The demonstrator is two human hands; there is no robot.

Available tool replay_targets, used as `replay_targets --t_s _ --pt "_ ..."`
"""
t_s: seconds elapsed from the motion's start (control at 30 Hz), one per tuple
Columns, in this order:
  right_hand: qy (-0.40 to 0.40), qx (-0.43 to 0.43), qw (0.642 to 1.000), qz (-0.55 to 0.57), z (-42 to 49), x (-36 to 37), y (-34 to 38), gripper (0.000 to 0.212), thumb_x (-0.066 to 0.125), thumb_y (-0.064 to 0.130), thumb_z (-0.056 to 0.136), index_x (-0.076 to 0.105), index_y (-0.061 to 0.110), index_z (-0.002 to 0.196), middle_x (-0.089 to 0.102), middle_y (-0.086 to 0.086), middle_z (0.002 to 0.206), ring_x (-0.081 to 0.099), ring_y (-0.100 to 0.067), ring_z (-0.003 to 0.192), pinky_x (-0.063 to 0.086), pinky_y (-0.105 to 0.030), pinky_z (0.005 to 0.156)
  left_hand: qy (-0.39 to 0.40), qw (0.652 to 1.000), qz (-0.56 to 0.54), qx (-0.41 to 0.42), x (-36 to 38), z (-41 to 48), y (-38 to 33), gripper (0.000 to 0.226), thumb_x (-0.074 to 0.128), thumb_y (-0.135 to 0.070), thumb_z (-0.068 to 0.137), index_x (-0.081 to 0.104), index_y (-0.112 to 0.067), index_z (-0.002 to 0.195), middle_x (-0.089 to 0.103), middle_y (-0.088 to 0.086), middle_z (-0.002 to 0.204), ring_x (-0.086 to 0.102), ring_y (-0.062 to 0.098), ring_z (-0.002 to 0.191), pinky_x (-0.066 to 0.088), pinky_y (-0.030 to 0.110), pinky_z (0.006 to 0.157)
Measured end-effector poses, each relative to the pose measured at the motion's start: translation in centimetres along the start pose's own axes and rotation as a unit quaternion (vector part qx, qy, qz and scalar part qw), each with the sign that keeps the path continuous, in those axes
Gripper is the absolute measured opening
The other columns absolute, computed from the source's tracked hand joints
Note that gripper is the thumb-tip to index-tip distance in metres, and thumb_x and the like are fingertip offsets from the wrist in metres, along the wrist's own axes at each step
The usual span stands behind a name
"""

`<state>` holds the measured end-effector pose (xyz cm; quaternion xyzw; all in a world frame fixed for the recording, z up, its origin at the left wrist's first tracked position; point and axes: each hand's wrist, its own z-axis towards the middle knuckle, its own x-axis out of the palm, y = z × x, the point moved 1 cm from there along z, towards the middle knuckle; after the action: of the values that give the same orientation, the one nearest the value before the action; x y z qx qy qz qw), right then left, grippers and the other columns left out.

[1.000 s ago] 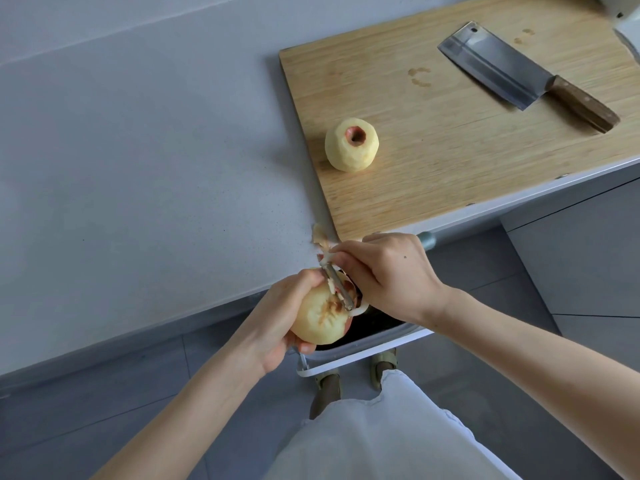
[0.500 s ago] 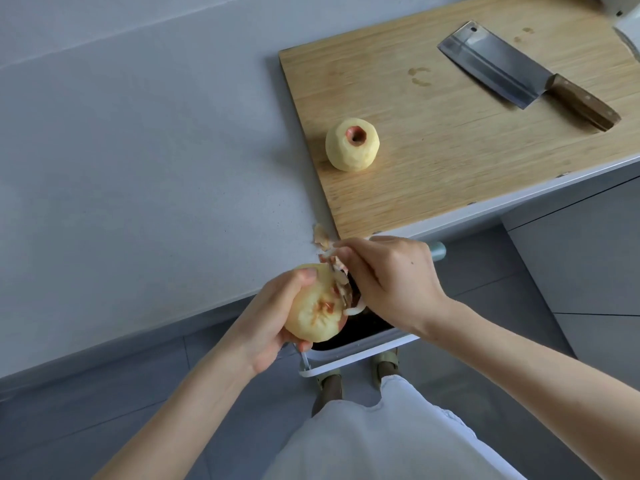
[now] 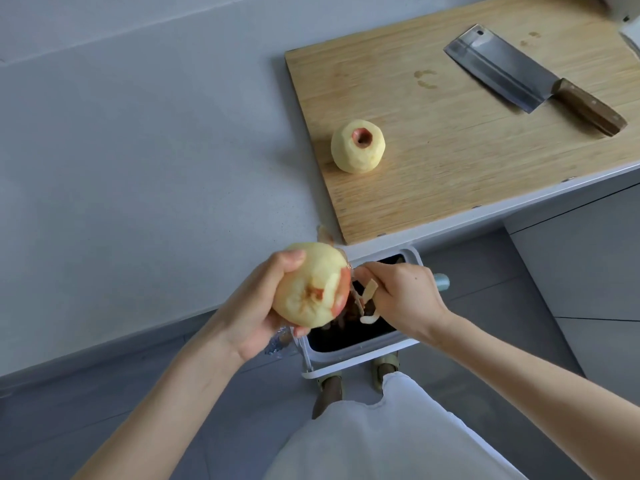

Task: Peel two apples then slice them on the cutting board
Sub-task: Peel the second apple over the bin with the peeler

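Peeling the second apple (image 3: 311, 285), nearly done — left hand (image 3: 252, 313) grips it at 6 o'clock, right hand (image 3: 401, 296) curls round the peeler (image 3: 441, 282). Next, probably, strip the red patch (image 3: 342, 289). First apple (image 3: 358, 146) waits on the cutting board (image 3: 450, 150), 12 o'clock.

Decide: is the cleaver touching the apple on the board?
Apart. The head view shows the cleaver lying clear of the apple, with bare board between them.

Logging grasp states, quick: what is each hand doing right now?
Left hand: holding the partly peeled apple.
Right hand: gripping the peeler.
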<state>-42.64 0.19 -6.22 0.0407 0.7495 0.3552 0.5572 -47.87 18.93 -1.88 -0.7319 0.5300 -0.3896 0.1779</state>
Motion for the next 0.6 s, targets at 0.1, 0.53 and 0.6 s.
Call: replay_targets --t_s 0.1,0.53,0.6 --pt "0.108 0.117 0.986 0.047 0.3 -1.2 0.8 0.046 0.032 0.033 0.101 0.042 0.033 0.056 0.043 0.008 0.050 0.042 -0.009 0.052 0.032 -0.028 0.060 -0.006 1.000 -0.029 -0.003 -0.1 0.1 0.6 0.063 0.066 -0.042 0.061 0.060 -0.009 0.114 0.067 0.016 0.096 0.066 0.026 0.072 0.047 0.032 0.047" --pt "-0.065 -0.056 0.950 -0.300 -0.2 -0.1 -0.7 0.045 0.040 0.023 0.081 0.068 0.004 0.110 0.058 -0.003 0.061 0.050 -0.024 0.053 0.027 -0.028 0.054 0.001 0.987 -0.144 -0.068 -0.3 1.1 1.8 0.077 0.093 -0.035 0.046 0.066 -0.010 0.114 0.065 0.020 0.116 0.066 0.039 0.100 0.055 0.053 0.072" --pt "-0.091 -0.078 0.968 -0.223 -0.2 -0.8 -0.4 0.036 0.048 0.015 0.079 0.070 0.007 0.107 0.056 0.001 0.056 0.047 -0.023 0.050 0.026 -0.026 0.052 -0.018 0.989 -0.125 -0.072 -0.3 1.2 2.0 0.065 0.087 -0.031 0.053 0.065 -0.013 0.112 0.064 0.018 0.117 0.066 0.038 0.101 0.056 0.051 0.071"
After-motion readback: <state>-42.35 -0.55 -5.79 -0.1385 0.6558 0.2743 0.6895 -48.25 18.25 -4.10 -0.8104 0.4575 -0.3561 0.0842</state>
